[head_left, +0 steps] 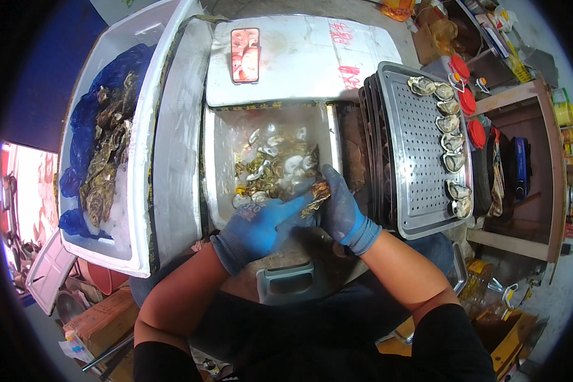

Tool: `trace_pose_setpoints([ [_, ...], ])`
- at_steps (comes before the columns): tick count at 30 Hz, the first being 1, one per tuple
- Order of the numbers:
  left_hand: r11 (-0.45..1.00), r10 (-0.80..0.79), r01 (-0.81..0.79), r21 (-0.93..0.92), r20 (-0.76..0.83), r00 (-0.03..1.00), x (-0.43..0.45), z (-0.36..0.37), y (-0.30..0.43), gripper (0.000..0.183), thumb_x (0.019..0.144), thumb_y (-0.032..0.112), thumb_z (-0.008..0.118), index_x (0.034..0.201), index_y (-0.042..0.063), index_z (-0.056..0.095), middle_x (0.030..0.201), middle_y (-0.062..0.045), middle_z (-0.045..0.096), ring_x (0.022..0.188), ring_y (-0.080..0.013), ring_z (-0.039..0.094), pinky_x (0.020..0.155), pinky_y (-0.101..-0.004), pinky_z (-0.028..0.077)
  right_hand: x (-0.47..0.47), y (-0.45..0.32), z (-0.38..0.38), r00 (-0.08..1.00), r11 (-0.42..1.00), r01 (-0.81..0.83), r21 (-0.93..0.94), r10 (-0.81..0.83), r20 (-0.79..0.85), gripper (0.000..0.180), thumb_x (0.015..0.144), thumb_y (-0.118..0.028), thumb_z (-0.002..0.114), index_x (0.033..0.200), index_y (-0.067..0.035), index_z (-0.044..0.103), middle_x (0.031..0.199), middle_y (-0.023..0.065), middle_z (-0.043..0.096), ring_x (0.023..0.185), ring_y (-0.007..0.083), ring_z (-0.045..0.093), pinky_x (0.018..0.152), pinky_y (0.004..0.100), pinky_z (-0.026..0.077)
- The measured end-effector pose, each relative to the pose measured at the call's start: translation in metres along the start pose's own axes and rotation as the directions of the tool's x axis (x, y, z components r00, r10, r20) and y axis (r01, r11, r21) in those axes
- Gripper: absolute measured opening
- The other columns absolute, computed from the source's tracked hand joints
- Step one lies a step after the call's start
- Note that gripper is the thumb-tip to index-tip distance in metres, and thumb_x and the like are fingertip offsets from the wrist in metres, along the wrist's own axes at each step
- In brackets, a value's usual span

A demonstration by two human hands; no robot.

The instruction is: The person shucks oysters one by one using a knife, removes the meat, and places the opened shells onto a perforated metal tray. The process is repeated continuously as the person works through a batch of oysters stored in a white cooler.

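An oyster (317,196) with a rough brown shell is between my two hands, over the near edge of a white foam box (211,167). My left hand (255,227), in a blue-and-grey coated glove, grips it from the left, its fingers blurred. On the other side my right hand (340,207), gloved alike, closes against the shell. Whether a tool is hidden in either hand I cannot tell. Inside the box lie loose oyster shells (293,164), some with the pale inner side up, in cloudy wet contents. A small yellow object (241,189) sits among them.
At left, another foam box (141,191) holds whole oysters (102,186), blue plastic and ice. A phone (245,55) lies on a white foam lid (291,57). To the right, a perforated metal tray (410,143) tops a stack and carries several opened oysters (451,142) along one side.
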State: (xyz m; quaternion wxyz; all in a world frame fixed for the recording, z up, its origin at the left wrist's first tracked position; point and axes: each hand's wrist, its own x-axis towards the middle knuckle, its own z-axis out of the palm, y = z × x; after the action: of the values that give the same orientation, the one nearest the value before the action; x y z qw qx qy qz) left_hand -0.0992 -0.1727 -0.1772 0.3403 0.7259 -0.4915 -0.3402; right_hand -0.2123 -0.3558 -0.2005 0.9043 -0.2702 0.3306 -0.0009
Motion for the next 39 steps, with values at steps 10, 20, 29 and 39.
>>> trace_pose_setpoints([
  [10, 0.888, -0.086, 0.074, 0.453, 0.005, 0.996, 0.001, 0.019, 0.034, 0.053, 0.106, 0.017, 0.059, 0.159, 0.012, 0.054, 0.097, -0.022, 0.070, 0.081, -0.0387, 0.071, 0.074, -0.0484, 0.058, 0.006, 0.021, -0.012, 0.976, 0.953, 0.167, -0.253, -0.197, -0.097, 0.048, 0.117, -0.048, 0.042, 0.130, -0.007, 0.063, 0.110, 0.0050, 0.069, 0.103, 0.0166, 0.067, 0.098, 0.0370, 0.056],
  [20, 0.978, 0.206, -0.200, 0.056, -0.384, 0.900, 0.002, 0.011, -0.002, 0.043, 0.106, 0.019, 0.066, 0.148, 0.008, 0.065, 0.093, -0.020, 0.070, 0.079, -0.0365, 0.070, 0.074, -0.0468, 0.056, -0.007, -0.008, 0.003, 0.982, 0.982, 0.184, -0.035, -0.182, 0.054, 0.048, 0.113, -0.057, 0.051, 0.122, -0.011, 0.060, 0.118, 0.0091, 0.059, 0.112, 0.0225, 0.064, 0.096, 0.0416, 0.058],
  [29, 0.998, 0.024, -0.021, 0.053, -0.050, 0.998, -0.019, -0.063, 0.037, 0.029, 0.098, 0.018, 0.074, 0.125, 0.008, 0.077, 0.094, -0.017, 0.073, 0.086, -0.0351, 0.075, 0.076, -0.0453, 0.059, -0.049, -0.047, 0.025, 0.925, 0.800, 0.094, -0.593, 0.149, 0.349, 0.059, 0.110, -0.058, 0.054, 0.110, -0.001, 0.068, 0.097, 0.0089, 0.069, 0.082, 0.0173, 0.065, 0.074, 0.0311, 0.055],
  [39, 0.952, 0.294, -0.284, 0.113, -0.086, 0.952, -0.018, -0.044, 0.019, 0.042, 0.088, 0.003, 0.073, 0.129, 0.007, 0.074, 0.093, -0.015, 0.073, 0.082, -0.0364, 0.074, 0.074, -0.0426, 0.059, -0.034, -0.035, -0.010, 0.856, 0.767, 0.219, -0.603, 0.146, 0.495, 0.040, 0.113, -0.037, 0.062, 0.126, -0.001, 0.072, 0.117, 0.0098, 0.071, 0.103, 0.0176, 0.069, 0.088, 0.0335, 0.062],
])
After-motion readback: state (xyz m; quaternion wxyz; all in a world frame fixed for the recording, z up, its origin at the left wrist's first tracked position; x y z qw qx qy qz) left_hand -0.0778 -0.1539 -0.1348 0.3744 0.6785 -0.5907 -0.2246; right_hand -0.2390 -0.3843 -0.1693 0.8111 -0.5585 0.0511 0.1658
